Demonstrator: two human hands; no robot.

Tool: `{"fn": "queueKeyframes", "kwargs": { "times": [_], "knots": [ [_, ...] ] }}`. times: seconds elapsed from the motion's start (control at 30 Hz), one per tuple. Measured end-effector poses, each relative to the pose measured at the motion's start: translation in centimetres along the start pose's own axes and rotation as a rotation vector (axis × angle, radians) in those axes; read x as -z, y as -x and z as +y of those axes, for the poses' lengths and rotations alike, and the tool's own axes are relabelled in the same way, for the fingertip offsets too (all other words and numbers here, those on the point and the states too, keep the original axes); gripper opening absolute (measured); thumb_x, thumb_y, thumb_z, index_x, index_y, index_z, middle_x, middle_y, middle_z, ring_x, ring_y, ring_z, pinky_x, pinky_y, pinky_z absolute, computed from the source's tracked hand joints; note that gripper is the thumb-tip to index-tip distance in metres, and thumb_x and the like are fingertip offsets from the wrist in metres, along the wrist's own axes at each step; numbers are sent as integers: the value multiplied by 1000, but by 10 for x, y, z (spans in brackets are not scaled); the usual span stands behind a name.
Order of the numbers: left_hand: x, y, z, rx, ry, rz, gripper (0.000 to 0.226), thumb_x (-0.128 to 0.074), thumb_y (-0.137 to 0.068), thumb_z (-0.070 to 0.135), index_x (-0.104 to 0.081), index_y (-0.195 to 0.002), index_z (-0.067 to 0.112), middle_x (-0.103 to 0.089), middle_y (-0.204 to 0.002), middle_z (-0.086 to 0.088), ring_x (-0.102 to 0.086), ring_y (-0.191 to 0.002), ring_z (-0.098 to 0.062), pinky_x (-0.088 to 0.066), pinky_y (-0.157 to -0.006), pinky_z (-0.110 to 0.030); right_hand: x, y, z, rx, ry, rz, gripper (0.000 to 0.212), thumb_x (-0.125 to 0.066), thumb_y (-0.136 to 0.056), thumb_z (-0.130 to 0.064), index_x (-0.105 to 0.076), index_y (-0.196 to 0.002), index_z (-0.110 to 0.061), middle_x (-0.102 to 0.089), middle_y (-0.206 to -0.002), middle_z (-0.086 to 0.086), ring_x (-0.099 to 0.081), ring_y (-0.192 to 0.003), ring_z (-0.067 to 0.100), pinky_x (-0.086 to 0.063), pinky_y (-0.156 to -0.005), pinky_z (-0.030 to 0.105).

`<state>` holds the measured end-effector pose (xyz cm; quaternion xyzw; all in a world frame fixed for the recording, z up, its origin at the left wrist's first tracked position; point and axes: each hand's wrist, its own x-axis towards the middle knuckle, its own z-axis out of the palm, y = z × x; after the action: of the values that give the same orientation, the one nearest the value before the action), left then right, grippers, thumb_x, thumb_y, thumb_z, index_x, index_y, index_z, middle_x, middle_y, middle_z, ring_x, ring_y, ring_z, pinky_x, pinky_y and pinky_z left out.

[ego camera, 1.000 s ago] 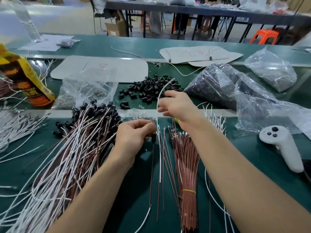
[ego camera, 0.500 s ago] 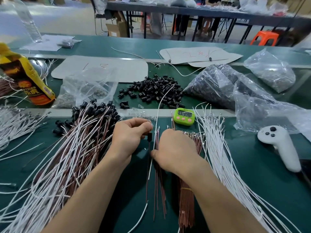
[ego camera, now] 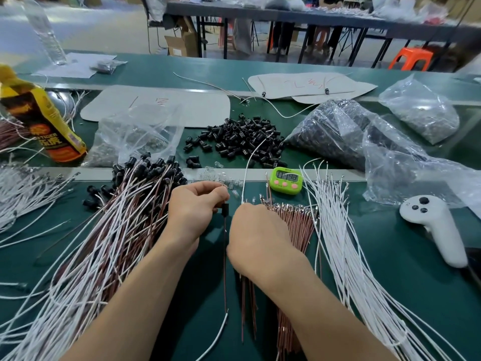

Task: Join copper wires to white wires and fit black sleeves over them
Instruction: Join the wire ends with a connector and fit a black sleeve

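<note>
Your left hand (ego camera: 194,214) pinches a black sleeve (ego camera: 225,209) between thumb and forefinger, and a copper wire (ego camera: 225,269) hangs from the sleeve toward you over the green desk (ego camera: 406,277). Just beside it, your right hand (ego camera: 257,241) rests knuckles-up on the copper bundle (ego camera: 296,230). Its fingers are curled under round a white wire (ego camera: 247,162), which arcs away over the loose sleeves (ego camera: 239,139). Sleeved wires (ego camera: 117,230) are heaped at left, and bare white wires (ego camera: 351,256) fan out at right. A green timer (ego camera: 286,179) stands beyond the bundle.
</note>
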<state>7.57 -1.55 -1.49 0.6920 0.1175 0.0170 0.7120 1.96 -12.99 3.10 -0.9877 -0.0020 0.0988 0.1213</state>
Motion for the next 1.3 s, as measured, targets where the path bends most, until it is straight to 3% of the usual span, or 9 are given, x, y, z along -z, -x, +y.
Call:
{"fn": "queueKeyframes", "kwargs": {
  "times": [0.23,0.33,0.4,0.53,0.67,0.8,1.03,1.17,1.3],
  "knots": [
    [1,1,1,-3,-8,-22,25,-80,-82,6,-79,-65,24,-77,-72,-3,-66,-65,-10,-49,-57,-16,12,-4,-1,76,166,-14,20,-68,-86,-21,-51,-96,-20,-62,-112,6,-63,-114,30,-38,-72,33],
    [1,2,2,-5,-10,-30,24,-80,-81,5,-79,-66,24,-77,-71,-4,-65,-63,-8,-48,-54,-13,8,-3,4,37,137,8,35,-70,-84,-21,-36,-75,-20,-45,-78,0,-65,-107,30,-37,-68,32],
    [1,2,2,1,-9,-24,18,-81,-80,6,-78,-69,20,-77,-72,-4,-65,-63,-8,-48,-54,-12,3,-2,8,12,116,34,43,-73,-82,-24,-31,-72,-22,-38,-71,-1,-67,-102,29,-36,-66,31],
    [1,2,1,-2,-5,-22,15,-81,-81,6,-76,-73,17,-77,-72,-4,-65,-63,-8,-48,-54,-12,-3,-3,21,-94,-4,83,47,-76,-83,-43,-36,-71,-20,-54,-77,1,-60,-83,29,-39,-68,31],
    [1,3,2,-5,-13,-29,17,-80,-82,7,-77,-70,18,-77,-73,-4,-65,-61,-6,-48,-54,-12,2,-6,37,-130,-177,50,20,-72,-81,-33,-64,-73,-16,-64,-72,1,-64,-73,25,-54,-67,32],
    [1,3,3,0,-13,-33,19,-80,-82,6,-77,-69,19,-77,-73,-4,-65,-60,-6,-48,-54,-12,8,-8,45,-159,-307,82,22,-68,-80,-30,-74,-74,-10,-72,-71,6,-69,-74,28,-62,-71,41],
    [0,2,2,7,-20,-28,16,-81,-82,8,-78,-71,18,-78,-74,-4,-65,-60,-5,-47,-53,-12,1,-4,34,-119,-61,209,12,-71,-85,-30,-68,-92,-21,-70,-88,1,-69,-88,29,-54,-73,34],
    [1,1,1,3,-22,-34,12,-80,-81,7,-78,-74,17,-78,-75,-6,-65,-60,-5,-47,-54,-12,-6,1,17,-69,-22,109,38,-74,-84,-29,-39,-73,-19,-43,-70,-1,-52,-75,29,-41,-67,32],
    [2,1,1,-8,-25,-38,15,-80,-81,6,-78,-72,18,-77,-73,-4,-64,-60,-5,-47,-54,-12,-2,-4,5,-38,41,58,42,-71,-82,-19,-30,-70,-22,-37,-71,-3,-45,-76,26,-38,-65,32]
  ]
}}
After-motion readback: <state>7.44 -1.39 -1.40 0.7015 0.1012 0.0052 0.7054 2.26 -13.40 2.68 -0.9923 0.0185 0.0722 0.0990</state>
